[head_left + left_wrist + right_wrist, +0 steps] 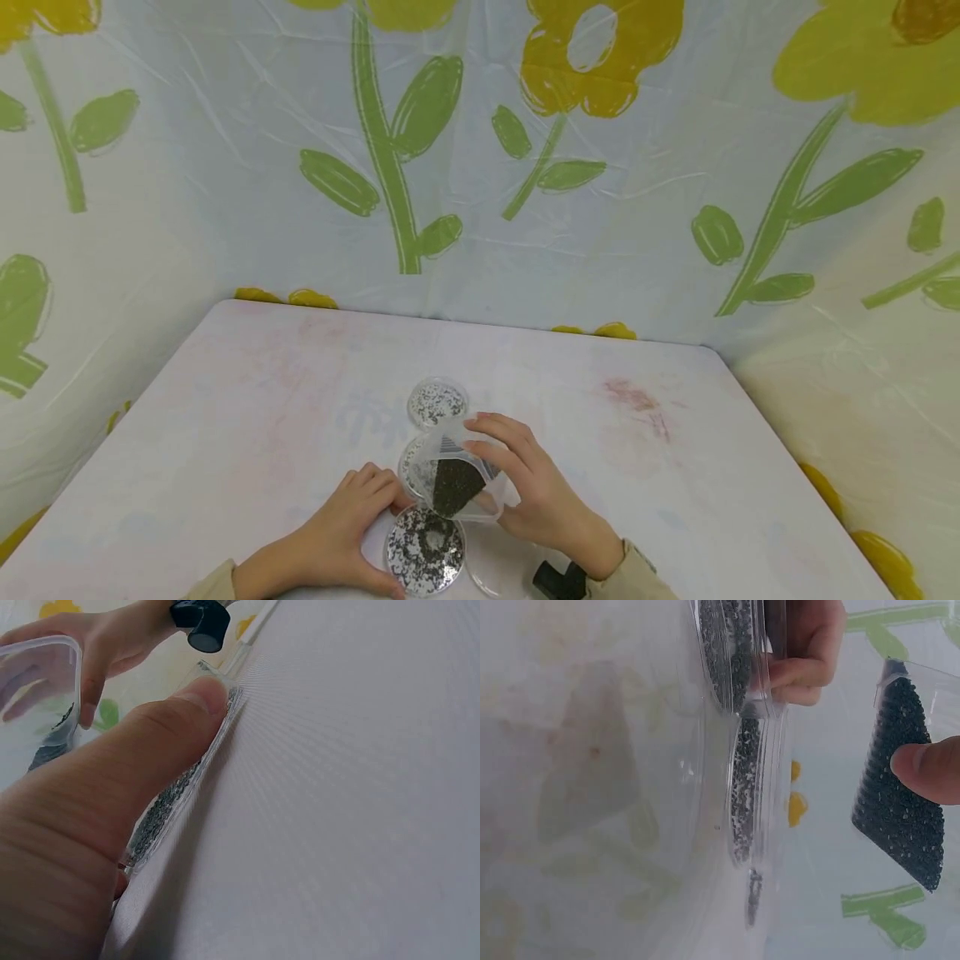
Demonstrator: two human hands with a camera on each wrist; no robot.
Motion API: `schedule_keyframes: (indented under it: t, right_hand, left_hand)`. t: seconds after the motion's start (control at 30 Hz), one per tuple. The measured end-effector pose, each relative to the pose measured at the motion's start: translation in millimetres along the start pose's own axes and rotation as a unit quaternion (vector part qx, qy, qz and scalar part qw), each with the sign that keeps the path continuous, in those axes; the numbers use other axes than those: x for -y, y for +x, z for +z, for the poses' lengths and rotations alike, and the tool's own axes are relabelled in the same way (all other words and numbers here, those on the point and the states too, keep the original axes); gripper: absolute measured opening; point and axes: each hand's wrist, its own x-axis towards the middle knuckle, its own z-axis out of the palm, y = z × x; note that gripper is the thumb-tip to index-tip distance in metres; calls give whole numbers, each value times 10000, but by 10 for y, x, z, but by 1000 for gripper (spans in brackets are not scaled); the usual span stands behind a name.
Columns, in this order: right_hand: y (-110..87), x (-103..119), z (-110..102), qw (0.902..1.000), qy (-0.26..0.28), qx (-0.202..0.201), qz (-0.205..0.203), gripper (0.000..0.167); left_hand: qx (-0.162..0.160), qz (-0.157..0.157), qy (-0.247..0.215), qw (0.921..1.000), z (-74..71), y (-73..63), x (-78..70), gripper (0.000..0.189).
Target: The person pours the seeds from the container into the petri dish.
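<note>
My right hand (536, 492) grips a clear plastic container (491, 504) that holds dark granules (456, 487). It is tilted over the nearest round clear dish (425, 552), in which dark and white bits are spread. Thumb and fingers of my left hand (345, 525) hold that dish by its rim from the left. In the left wrist view the thumb (161, 742) lies against the dish's edge. The right wrist view shows the right thumb (930, 769) on the container wall, with granules heaped behind it.
Beyond the nearest dish, a middle dish (412, 467) and a far dish (437, 402) form a row, both with dark and white bits. A clear round lid or dish (498, 558) lies at right. The black wrist camera (558, 579) is beside it. A flowered sheet (480, 167) surrounds the white table (262, 417).
</note>
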Motion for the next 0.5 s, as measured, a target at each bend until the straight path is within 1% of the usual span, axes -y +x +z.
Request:
schedule_keyframes:
  t: [0.07, 0.13, 0.2, 0.27, 0.33, 0.37, 0.43, 0.5]
  right_hand:
    - [-12, -13, 9, 9988, 382, -114, 280, 60]
    - [13, 4, -14, 9955, 686, -269, 600, 64]
    - [59, 40, -53, 9896, 922, -402, 1030, 72]
    - [58, 41, -75, 9814, 1125, -515, 1467, 82]
    - [10, 11, -84, 9680, 1357, -562, 2032, 90]
    - [-43, -21, -77, 9586, 1479, -549, 2372, 95]
    - [-164, -97, -63, 9374, 1712, -527, 2986, 98]
    - [-255, -162, -70, 9137, 1876, -566, 3561, 98]
  left_hand:
    - [-6, 26, 6, 10000, 0, -3, 3, 73]
    - [-25, 53, 4, 10000, 0, -3, 4, 74]
    - [-43, 66, 10, 10000, -1, -3, 3, 74]
    - [-57, 77, 10, 10000, -1, -4, 4, 73]
    - [-37, 38, -11, 10000, -3, -4, 2, 73]
    - [-17, 5, -29, 10000, -2, -4, 2, 73]
    - [-36, 44, -11, 10000, 6, -7, 3, 73]
    - [-61, 109, -1, 9999, 15, -7, -3, 73]
